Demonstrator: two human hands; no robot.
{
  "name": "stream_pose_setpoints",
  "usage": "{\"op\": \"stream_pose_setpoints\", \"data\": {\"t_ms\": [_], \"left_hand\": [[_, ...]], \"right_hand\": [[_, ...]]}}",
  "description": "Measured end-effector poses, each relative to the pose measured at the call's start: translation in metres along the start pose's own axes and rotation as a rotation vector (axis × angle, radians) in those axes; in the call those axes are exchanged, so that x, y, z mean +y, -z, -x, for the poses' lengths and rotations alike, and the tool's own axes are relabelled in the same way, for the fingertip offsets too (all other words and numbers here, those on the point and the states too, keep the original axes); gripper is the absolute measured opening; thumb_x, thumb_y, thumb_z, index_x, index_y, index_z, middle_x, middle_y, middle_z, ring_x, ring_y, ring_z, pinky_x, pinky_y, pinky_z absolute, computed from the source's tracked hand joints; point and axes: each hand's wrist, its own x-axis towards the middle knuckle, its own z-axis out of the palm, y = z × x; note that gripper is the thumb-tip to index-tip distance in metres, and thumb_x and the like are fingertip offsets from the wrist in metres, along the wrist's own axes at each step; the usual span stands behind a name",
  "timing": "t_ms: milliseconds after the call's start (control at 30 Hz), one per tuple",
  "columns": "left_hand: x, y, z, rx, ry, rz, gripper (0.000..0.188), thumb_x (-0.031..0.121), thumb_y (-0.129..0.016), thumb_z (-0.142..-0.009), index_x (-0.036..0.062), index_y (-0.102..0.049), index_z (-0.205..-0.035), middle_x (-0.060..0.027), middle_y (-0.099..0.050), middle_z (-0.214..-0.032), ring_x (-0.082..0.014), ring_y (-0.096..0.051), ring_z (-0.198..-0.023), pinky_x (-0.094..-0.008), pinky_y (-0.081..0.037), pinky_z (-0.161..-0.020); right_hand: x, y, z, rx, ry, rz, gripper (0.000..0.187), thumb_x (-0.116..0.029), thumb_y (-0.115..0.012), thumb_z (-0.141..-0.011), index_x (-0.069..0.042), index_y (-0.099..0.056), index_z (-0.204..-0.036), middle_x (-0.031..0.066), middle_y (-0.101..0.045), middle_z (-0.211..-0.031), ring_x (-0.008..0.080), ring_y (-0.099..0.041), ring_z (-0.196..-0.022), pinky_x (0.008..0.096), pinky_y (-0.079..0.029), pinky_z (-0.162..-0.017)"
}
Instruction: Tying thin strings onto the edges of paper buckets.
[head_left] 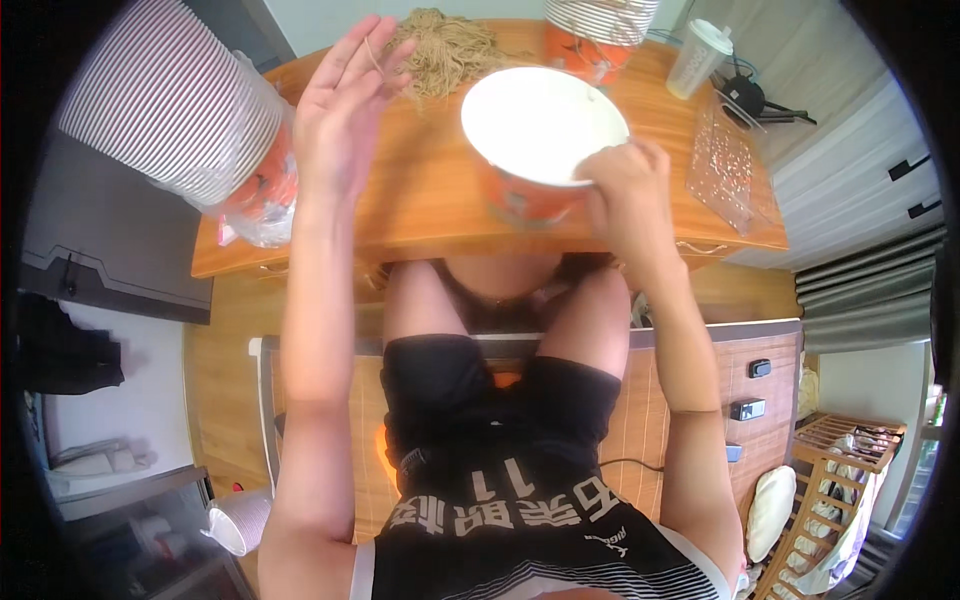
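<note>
The right hand (628, 182) is gripping the rim of a bucket (540, 125) leaning above the desk (415, 195); the left hand (338, 105) is hovering, fingers loosely spread. That one-sided grip could be risking a slip.

The head view looks steeply down from close above the person's torso (440, 560), facing forward over the near lap (440, 390) to the wooden table (420, 200) on the far side. Its fisheye spread reaches a dark door (130, 275) at left and a curtain (870, 300) at right.
</note>
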Motion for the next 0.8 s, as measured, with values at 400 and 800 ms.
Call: {"op": "stream_pose_setpoints", "data": {"t_ms": [400,800], "left_hand": [[-0.042,0.032,0.116,-0.045,-0.055,-0.811,0.007,-0.004,-0.068,-0.091,-0.0030,-0.071,-0.097,-0.0082,-0.073,-0.094,-0.0139,-0.066,-0.087,-0.0261,-0.052,-0.081],[-0.040,0.010,0.128,0.119,0.097,-0.392,0.010,0.008,-0.070,-0.095,-0.0001,-0.066,-0.101,-0.0037,-0.067,-0.093,-0.0094,-0.062,-0.083,-0.0226,-0.050,-0.078]], "right_hand": [[-0.035,0.026,0.023,0.263,-0.132,-0.119,0.040,0.006,-0.058,-0.070,-0.007,-0.065,-0.107,0.0091,-0.066,-0.120,0.0316,-0.062,-0.111,0.0489,-0.043,-0.104],[-0.137,-0.046,0.038,0.034,-0.718,-0.896,0.014,-0.011,-0.074,-0.088,-0.004,-0.075,-0.100,0.0097,-0.072,-0.080,0.0199,-0.063,-0.066,0.0300,-0.051,-0.062]]}}
